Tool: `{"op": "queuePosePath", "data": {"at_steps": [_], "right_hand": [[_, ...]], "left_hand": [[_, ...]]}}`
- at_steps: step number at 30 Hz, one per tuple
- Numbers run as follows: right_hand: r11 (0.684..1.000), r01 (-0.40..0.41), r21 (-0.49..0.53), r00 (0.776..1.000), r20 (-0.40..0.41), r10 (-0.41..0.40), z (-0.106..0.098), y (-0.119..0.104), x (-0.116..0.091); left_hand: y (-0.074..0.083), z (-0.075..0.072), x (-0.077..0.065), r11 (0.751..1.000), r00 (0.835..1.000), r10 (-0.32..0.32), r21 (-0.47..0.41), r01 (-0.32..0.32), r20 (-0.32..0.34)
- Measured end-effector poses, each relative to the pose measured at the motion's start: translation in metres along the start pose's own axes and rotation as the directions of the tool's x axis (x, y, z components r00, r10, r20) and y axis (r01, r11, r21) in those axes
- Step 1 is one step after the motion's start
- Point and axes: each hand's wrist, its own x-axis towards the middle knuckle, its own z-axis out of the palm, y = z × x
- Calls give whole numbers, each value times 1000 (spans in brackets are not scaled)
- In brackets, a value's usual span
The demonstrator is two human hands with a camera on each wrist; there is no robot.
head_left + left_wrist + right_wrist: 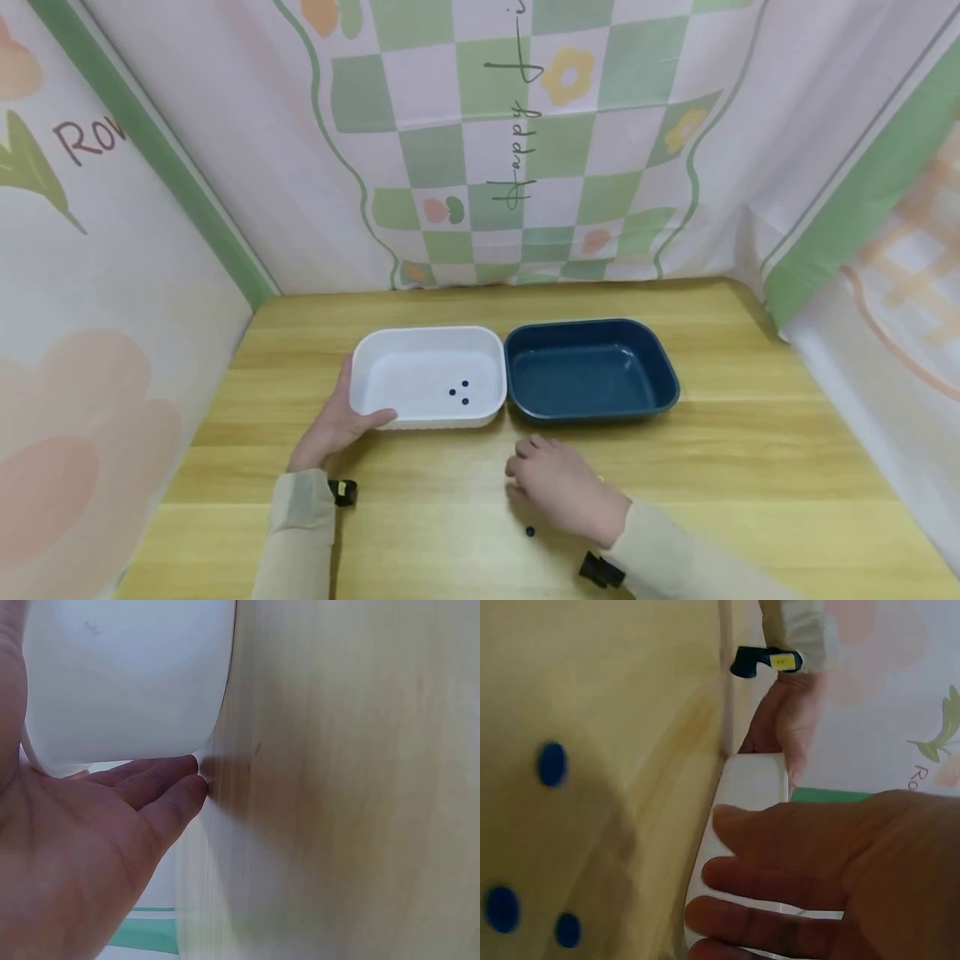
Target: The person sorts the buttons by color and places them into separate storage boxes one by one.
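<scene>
Staged recording booth, not a lived-in room: wooden worktop (750, 467) enclosed on three sides by printed pastel cloth backdrops (525, 142).

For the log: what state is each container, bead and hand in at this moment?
White tray: upright on the table, three blue beads inside.
Beads in the white tray: loose on its floor, close together.
Dark blue tray: upright, empty, right beside the white tray.
Loose beads on the table: three seen from the right wrist view, untouched.
Left hand: holds the white tray's near left corner.
Right hand: relaxed above the table, holding nothing visible.
</scene>
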Motion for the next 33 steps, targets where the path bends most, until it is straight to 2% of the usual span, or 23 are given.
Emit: {"op": "queuePosePath", "data": {"at_steps": [4, 8, 17, 24, 30, 33], "right_hand": [[976, 77, -202, 996, -28, -84, 9, -4, -16], [950, 136, -280, 989, -15, -146, 17, -5, -23], [920, 153, -361, 986, -4, -165, 28, -11, -26], [909, 205, -362, 976, -1, -220, 26, -19, -30], [893, 205, -402, 975, -1, -224, 27, -20, -31], [895, 201, -398, 977, 11, -215, 25, -20, -33]], "left_hand": [[-1, -1, -2, 1000, 1000, 9, 21, -9, -1], [-2, -1, -4, 1000, 1000, 4, 19, -4, -3], [0, 0, -1, 999, 999, 44, 1, -44, -12], [2, -1, -1, 1000, 1000, -1, 11, 1, 0], [2, 0, -1, 1000, 1000, 6, 10, -6, -6], [2, 0, -1, 1000, 1000, 3, 20, -3, -3]]}}
